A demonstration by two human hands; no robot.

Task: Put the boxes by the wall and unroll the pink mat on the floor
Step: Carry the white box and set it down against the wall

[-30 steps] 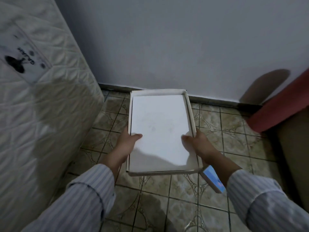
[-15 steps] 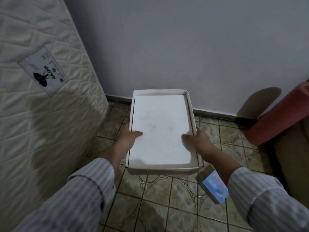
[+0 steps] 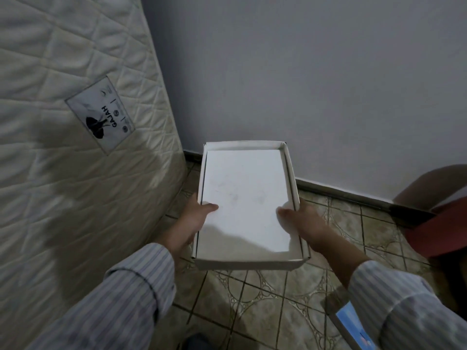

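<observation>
A: White box (image 3: pixel 246 198) at the middle, held flat near the wall (image 3: pixel 303 72). Why two hands?
B: Wide and floppy. Left hand (image 3: pixel 194 219) at 9 o'clock, right hand (image 3: pixel 300 219) at 3 o'clock, thumbs on top, fingers wrapped under the sides.
A: Room to go down?
B: Mattress (image 3: pixel 75 147) close at 9. Bare floor (image 3: pixel 252 299) ahead. Pink mat (image 3: pixel 439 228) rolled up at 3.

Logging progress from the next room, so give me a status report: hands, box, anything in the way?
Left hand and right hand grip white box, held above floor near wall. Mattress close left. Pink mat rolled, right.
</observation>
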